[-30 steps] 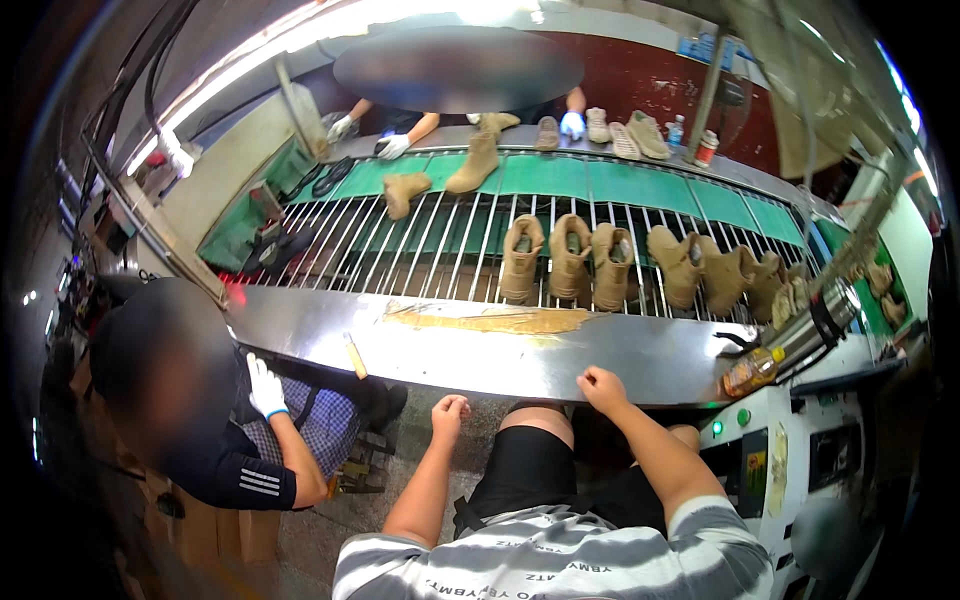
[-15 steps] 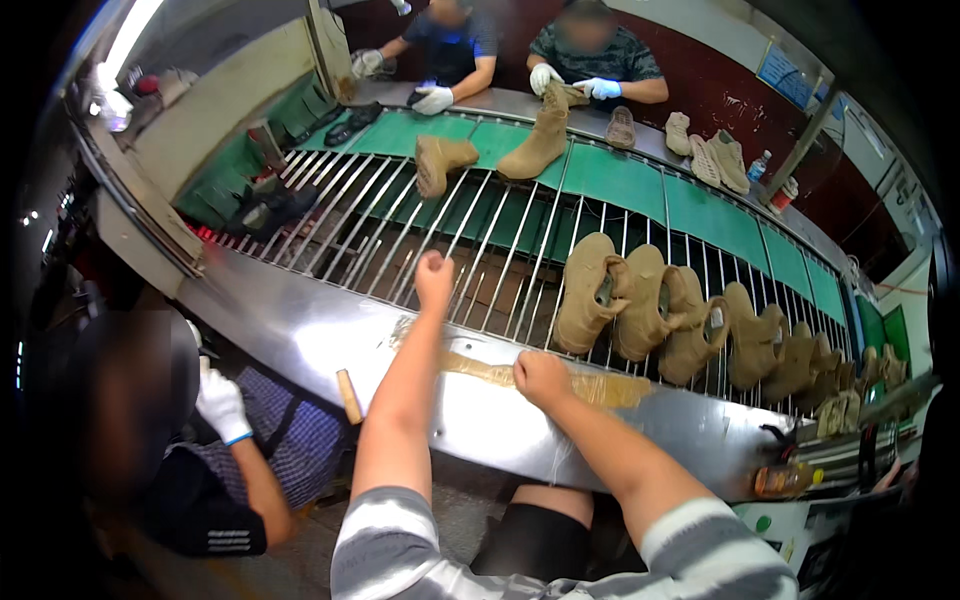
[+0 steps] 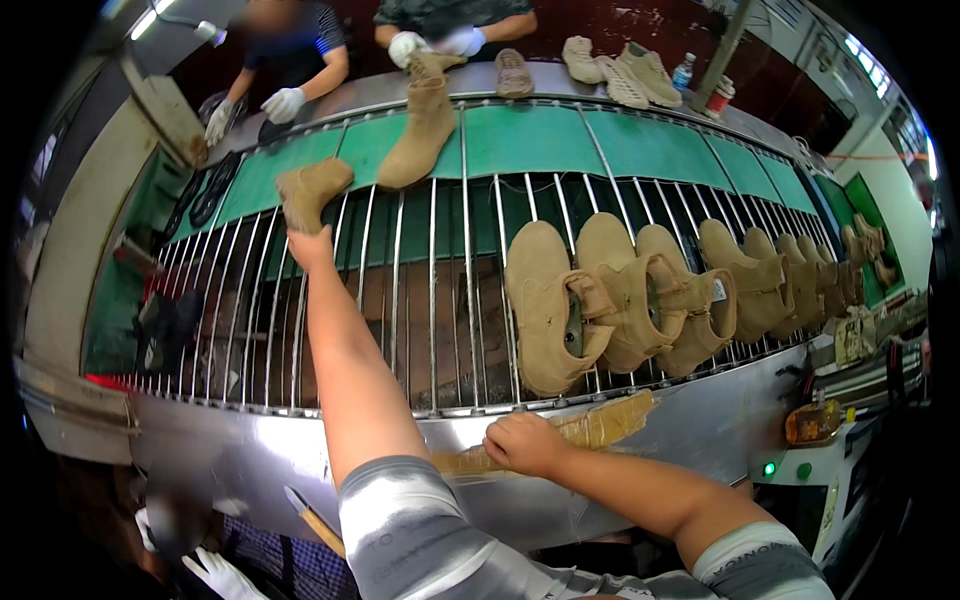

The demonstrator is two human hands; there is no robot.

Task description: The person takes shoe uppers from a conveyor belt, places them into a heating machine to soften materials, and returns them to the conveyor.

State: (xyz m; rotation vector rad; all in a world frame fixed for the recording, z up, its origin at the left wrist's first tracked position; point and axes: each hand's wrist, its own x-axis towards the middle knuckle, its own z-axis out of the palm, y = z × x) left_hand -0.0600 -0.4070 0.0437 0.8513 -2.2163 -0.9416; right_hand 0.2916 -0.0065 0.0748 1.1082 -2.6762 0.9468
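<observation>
Stretched far over the metal bars, my left hand [image 3: 308, 247] is closed on the near end of a tan boot [image 3: 318, 190]; some of its fingers are hidden behind the boot. My right hand [image 3: 522, 443] is a closed fist resting on the steel ledge beside a strip of brown tape [image 3: 610, 420]. Another tan boot [image 3: 418, 135] stands upright at the far side, next to a co-worker's gloved hands. Right of my left arm, several tan boots lie in a row on the bars, the nearest being a boot [image 3: 550, 310] with its opening turned right.
A wooden-handled knife [image 3: 320, 525] lies on the steel ledge [image 3: 250, 440] left of my arm. Dark shoes [image 3: 165, 325] sit at the left end. Across the conveyor, two gloved people work near loose shoes [image 3: 625, 80] and a bottle [image 3: 683, 72]. Another gloved person is at lower left.
My left hand has reached forward from above the bars to the tan boot and taken hold of it. The right fist stays on the ledge. The view has swung around.
</observation>
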